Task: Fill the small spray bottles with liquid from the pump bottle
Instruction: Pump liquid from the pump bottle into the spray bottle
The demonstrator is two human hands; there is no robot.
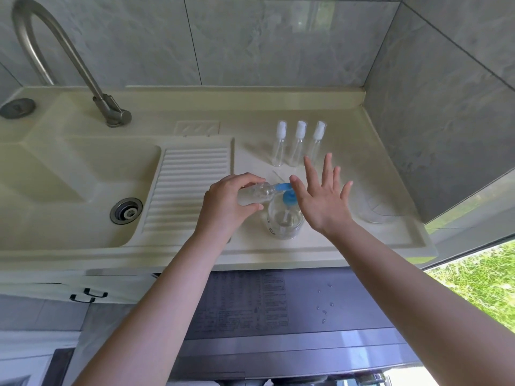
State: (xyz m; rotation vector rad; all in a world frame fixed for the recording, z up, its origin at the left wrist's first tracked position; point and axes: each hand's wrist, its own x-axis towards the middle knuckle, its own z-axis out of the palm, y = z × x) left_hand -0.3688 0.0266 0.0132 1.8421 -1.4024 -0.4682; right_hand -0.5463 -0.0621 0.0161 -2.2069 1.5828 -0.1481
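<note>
Right now I see the pump bottle standing upright on the desk, clear glass with a blue pump head and a little liquid at its bottom. Just left of the pump bottle, my left hand grips a small spray bottle tilted almost flat, its open neck meeting the blue spout above the pump bottle. My right hand is released, fingers spread and straight, its palm edge over the pump head; whether it presses down I cannot tell. Behind the pump bottle three more capped spray bottles stand in a row. Right of the pump bottle sits a clear bowl. Left of it lie the ribbed drainboard, the sink and the faucet.
</note>
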